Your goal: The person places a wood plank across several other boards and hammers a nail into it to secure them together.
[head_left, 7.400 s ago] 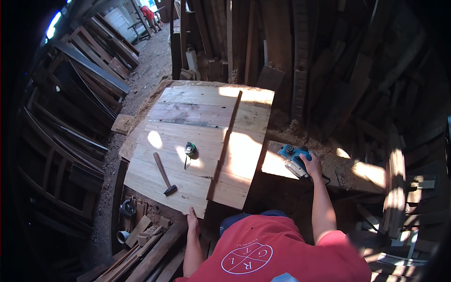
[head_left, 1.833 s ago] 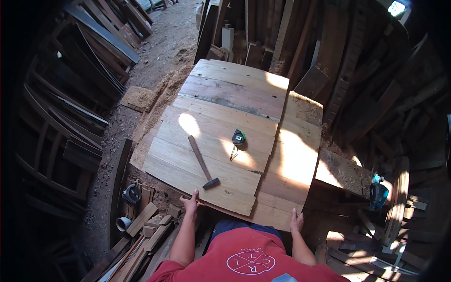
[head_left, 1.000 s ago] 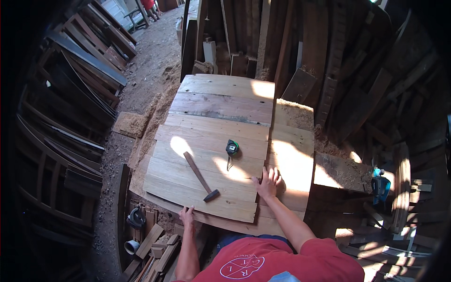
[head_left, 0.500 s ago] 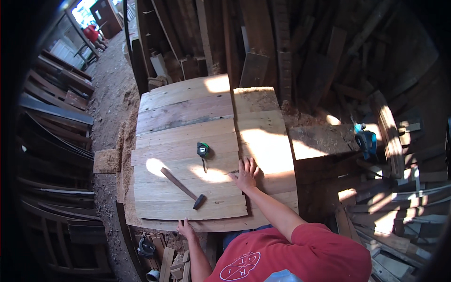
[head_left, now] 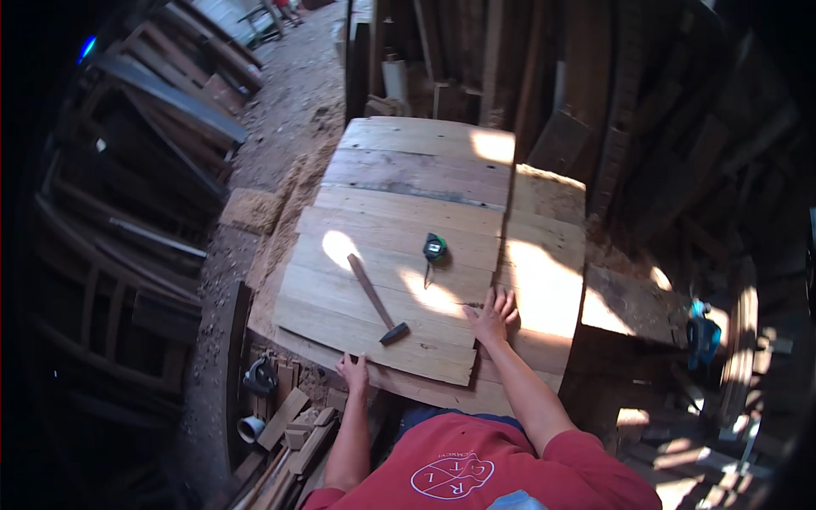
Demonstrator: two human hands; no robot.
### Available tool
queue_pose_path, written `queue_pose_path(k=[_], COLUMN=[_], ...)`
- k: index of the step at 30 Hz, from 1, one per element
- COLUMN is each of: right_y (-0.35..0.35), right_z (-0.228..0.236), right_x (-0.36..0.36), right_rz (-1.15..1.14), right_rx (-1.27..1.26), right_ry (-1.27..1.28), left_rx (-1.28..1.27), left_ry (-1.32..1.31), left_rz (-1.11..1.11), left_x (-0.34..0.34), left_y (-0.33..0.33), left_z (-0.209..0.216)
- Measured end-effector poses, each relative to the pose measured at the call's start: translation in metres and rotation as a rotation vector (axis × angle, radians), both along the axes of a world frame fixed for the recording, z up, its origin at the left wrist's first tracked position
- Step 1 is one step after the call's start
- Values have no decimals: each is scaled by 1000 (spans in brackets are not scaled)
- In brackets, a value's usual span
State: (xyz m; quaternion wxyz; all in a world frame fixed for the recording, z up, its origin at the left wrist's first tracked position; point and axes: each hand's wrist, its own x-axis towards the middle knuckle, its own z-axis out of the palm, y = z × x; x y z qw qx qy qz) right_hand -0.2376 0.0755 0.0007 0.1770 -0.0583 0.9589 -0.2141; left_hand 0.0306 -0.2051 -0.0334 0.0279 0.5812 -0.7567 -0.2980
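Note:
A panel of several pale wooden boards (head_left: 382, 229) lies edge to edge on a larger wooden work surface (head_left: 544, 331). At its near edge, my left hand (head_left: 353, 372) has its fingers bent and closed on the border of the nearest board. My right hand (head_left: 493, 316) lies over the panel's right edge, fingers spread, holding nothing. A hammer (head_left: 371, 289) with a wooden handle and dark head rests on the boards between my hands. Beyond it sits a black and green tape measure (head_left: 435, 246), a short length of tape sticking out.
A blue power tool (head_left: 702, 336) stands on the right beside stacked timber (head_left: 741, 340). Below the left side are wood offcuts (head_left: 297, 433) and a dark power tool (head_left: 260, 376). Planks (head_left: 510, 59) lean at the back. Sawdust (head_left: 293, 200) lies along the left side.
My view has turned, so the panel appears farther right and tilted. The left hand's fingers look more bent at the near edge. The right hand stays on the right edge; hammer and tape measure lie unmoved.

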Motion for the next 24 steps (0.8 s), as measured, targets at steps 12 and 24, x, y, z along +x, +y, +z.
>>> queue_pose_path(k=[12, 24], right_y=[8, 14], right_z=[-18, -17], right_x=[-10, -12], right_rz=[61, 119], right_rx=[36, 38], right_ry=[-133, -187], left_rx=[-99, -37], left_ry=[-57, -177], left_rz=[-121, -177], left_x=[-7, -16], left_y=[24, 27], left_z=[16, 28])
